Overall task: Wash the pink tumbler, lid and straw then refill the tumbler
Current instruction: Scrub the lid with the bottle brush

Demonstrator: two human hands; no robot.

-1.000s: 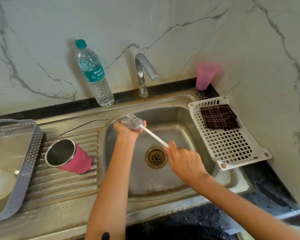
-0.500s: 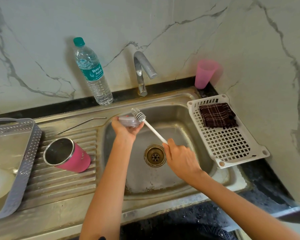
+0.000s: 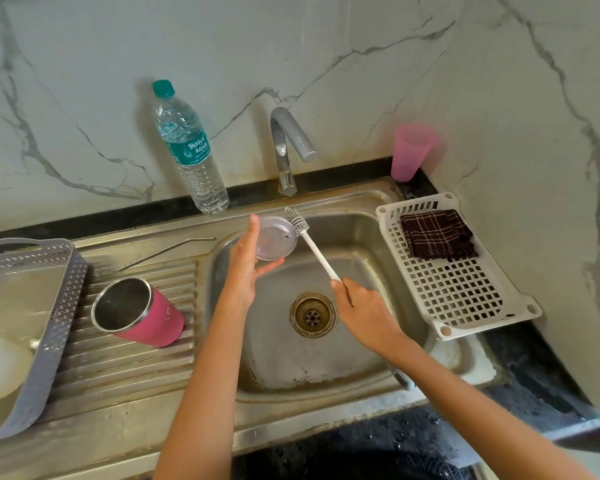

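over the sink, mid-frame, washing the clear lid looks to be the step in hand. the left hand pinches it by its edge; the right hand grips the brush by its handle, bristles touching the lid's upper right rim. next likely calls for scrubbing across its face. the pink tumbler lies on its side, left of frame.

Likely a home kitchen: steel sink, tap, marble wall.

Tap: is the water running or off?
Off, as far as visible: no stream falls from the tap toward the sink drain.
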